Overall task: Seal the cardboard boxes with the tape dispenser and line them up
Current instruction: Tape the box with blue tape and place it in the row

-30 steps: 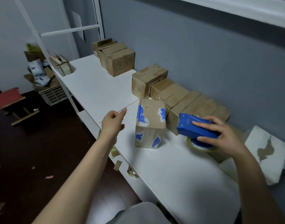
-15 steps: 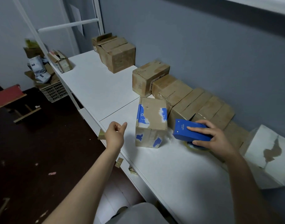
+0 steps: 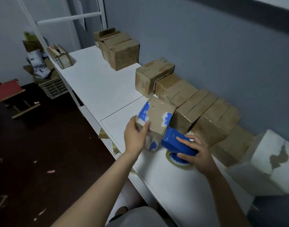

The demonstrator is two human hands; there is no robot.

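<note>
A cardboard box with blue and white label scraps [image 3: 156, 118] stands on the white table [image 3: 97, 86], in front of a row of several brown boxes [image 3: 204, 112] lined along the wall. My left hand [image 3: 135, 136] grips that box at its near left corner, thumb on its front face. In my right hand [image 3: 197, 154] is the blue tape dispenser [image 3: 176, 143], fingers curled over its body. The dispenser's front end touches the box's lower right side. Its tape roll [image 3: 178, 161] lies just above the tabletop.
A larger brown box [image 3: 152, 76] heads the row. More boxes [image 3: 120, 48] stand at the far end, and a small open one [image 3: 61, 56] sits at the table's far left edge. A white torn box [image 3: 269, 161] is at the right. Floor drops off left.
My left hand moved right from the table's edge and took hold of the blue-marked box. My right hand brought the dispenser left and down against the box's side.
</note>
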